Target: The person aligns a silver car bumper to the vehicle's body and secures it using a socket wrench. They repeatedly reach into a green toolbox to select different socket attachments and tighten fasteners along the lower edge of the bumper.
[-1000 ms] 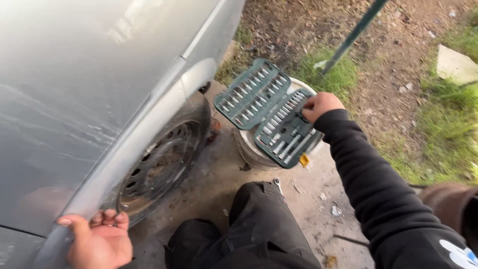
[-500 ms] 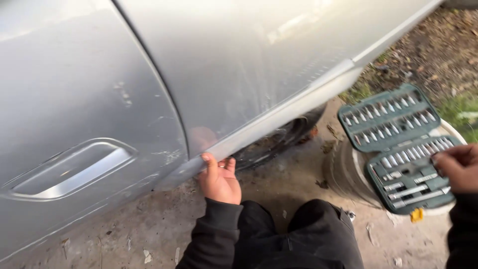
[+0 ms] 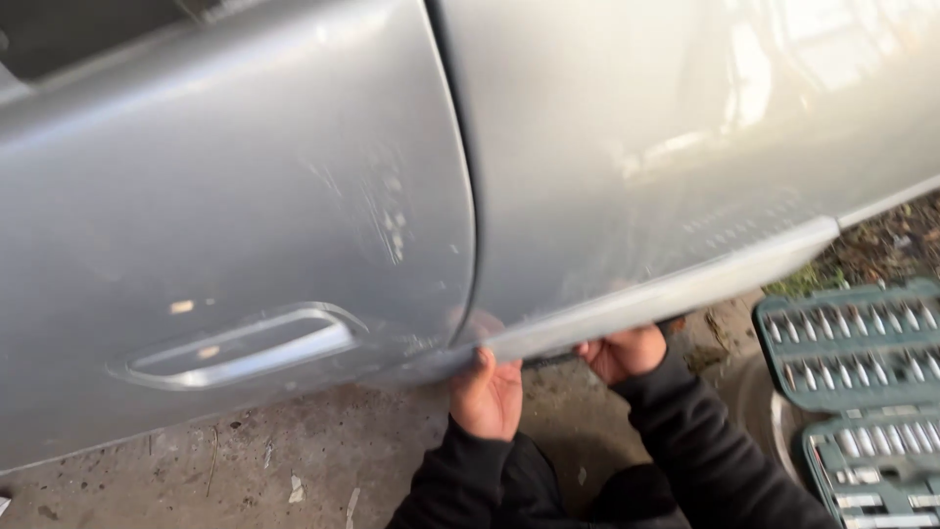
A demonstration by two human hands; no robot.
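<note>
A person in dark sleeves is crouching beside a silver car, both hands working at the lower edge of its bodywork. The left hand (image 3: 487,397) is curling its fingers up and around the bottom lip of the side panel (image 3: 636,196), just by the vertical seam where the panel is meeting the door (image 3: 245,225); the thumb is lying along the outside and the grip is looking closed on the metal. The right hand (image 3: 622,353) is sitting just beside it, tucked under the pale sill trim strip (image 3: 676,294), its fingers bent and partly hidden behind the edge, so how tightly it is gripping is hard to tell. Judging from the paired hold, the step in hand is feeling or pulling along that lower edge, and any further move is calling for a firm, even grip from both hands, with care for fingers pinched behind the lip. To the right, an open green socket set case (image 3: 862,392) is resting on a round pale container, rows of bits showing, near the right sleeve but untouched. Beyond the hands, the door with its recessed handle (image 3: 245,348) is filling the frame above stained concrete ground (image 3: 196,470).
</note>
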